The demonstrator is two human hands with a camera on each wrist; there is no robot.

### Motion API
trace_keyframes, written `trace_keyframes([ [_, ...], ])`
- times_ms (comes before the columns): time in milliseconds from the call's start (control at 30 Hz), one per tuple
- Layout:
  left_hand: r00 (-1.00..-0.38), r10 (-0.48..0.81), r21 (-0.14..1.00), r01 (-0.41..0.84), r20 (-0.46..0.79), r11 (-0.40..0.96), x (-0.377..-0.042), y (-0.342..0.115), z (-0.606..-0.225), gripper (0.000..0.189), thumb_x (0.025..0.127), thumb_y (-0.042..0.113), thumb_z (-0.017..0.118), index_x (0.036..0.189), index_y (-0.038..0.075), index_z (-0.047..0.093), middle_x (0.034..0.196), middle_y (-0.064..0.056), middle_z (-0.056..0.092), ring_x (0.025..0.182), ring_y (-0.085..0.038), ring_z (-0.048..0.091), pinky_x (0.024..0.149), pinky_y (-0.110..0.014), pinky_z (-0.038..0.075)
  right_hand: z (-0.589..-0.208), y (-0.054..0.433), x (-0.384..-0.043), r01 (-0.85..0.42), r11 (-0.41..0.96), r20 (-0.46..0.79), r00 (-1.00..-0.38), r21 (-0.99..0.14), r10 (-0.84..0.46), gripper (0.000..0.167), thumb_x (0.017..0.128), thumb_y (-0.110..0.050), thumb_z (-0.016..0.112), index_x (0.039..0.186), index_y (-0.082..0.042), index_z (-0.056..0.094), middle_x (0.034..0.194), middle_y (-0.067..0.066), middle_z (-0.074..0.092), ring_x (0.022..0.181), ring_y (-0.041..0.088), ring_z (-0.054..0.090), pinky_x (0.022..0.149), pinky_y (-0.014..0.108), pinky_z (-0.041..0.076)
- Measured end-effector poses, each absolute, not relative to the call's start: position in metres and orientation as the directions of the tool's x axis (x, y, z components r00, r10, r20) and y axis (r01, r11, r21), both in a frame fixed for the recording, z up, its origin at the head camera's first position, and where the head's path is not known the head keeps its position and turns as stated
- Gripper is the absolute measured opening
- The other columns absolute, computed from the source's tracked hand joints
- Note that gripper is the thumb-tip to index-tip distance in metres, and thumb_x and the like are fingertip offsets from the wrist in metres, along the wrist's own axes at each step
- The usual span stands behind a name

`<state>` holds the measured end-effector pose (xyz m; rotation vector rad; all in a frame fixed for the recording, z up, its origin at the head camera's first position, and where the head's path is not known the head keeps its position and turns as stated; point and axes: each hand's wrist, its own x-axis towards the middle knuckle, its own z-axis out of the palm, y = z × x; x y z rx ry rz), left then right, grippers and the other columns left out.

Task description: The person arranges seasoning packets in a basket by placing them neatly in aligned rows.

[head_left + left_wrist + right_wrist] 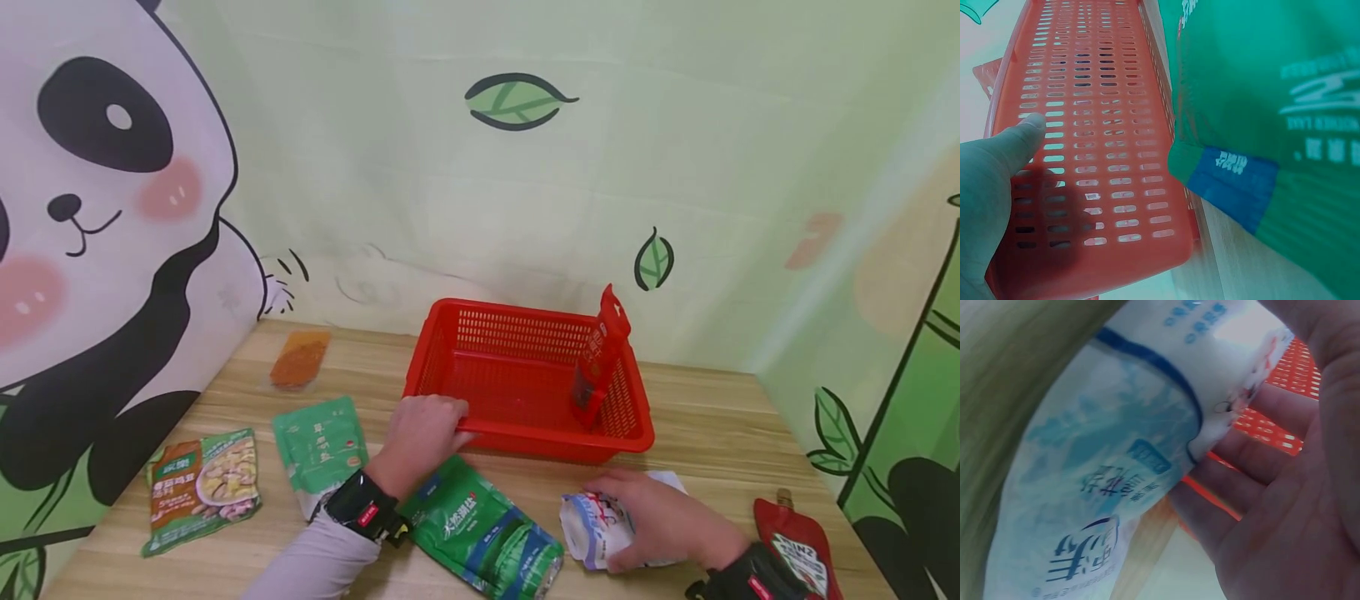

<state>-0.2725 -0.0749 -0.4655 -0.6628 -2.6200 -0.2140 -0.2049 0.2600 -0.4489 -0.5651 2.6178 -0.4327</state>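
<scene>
Nearest you, your right hand (660, 517) holds a white-and-blue bag (588, 529), thumb on one side, fingers on the other. Bag: soft, glossy film, rounded and creased, just in front of the basket's near right side; whether its underside touches the table you cannot tell. To its right, a red ketchup pouch (798, 546), smooth, spouted. To its left, a green-and-blue pouch (480, 529), plump, shiny, lying aslant.

Your left hand (426, 429) grips the near left rim of the red basket (525, 437), thumb against the outer wall: rigid plastic, rectangular, slotted sides. Left of that hand, a flat green packet (321, 446); further left, a crinkled food packet (202, 492) with a printed dish.

Inside the basket, at its right end, a slim red packet (596, 358) stands tilted. Far left, a clear-edged orange packet (300, 358) lies flat on the wood-grain table (705, 425). Behind, a faintly creased backdrop (712, 167) printed with a panda.

Count: one basket; seven packages, one inside it, one in your right hand, five on the table.
</scene>
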Motion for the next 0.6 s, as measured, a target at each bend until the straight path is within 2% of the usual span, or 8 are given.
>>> trace_keyframes([
  [300,-0.797,0.418,0.043,0.482,0.436,0.875,-0.273,-0.075,-0.466,0.028,0.084,0.041,0.083,0.077,0.019,0.069,0.061,0.006,0.063,0.053,-0.008,0.049,0.052,-0.021,0.037,-0.459,0.266,-0.207,-0.366,0.858,-0.324,-0.813,-0.36,-0.483,0.097,0.062,-0.046,0.097,0.145,-0.02,0.053,0.137,-0.003,0.054,0.114,0.017,0.052,0.101,0.055,0.051],
  [600,-0.801,0.411,0.059,0.481,0.436,0.875,-0.272,-0.075,-0.465,0.028,0.083,0.043,0.083,0.081,0.018,0.072,0.064,0.006,0.066,0.053,-0.008,0.051,0.054,-0.02,0.041,-0.463,0.268,-0.207,-0.438,0.845,-0.272,-0.811,-0.306,-0.518,0.095,0.063,-0.051,0.095,0.142,-0.017,0.055,0.142,0.002,0.054,0.119,0.02,0.054,0.105,0.055,0.049],
])
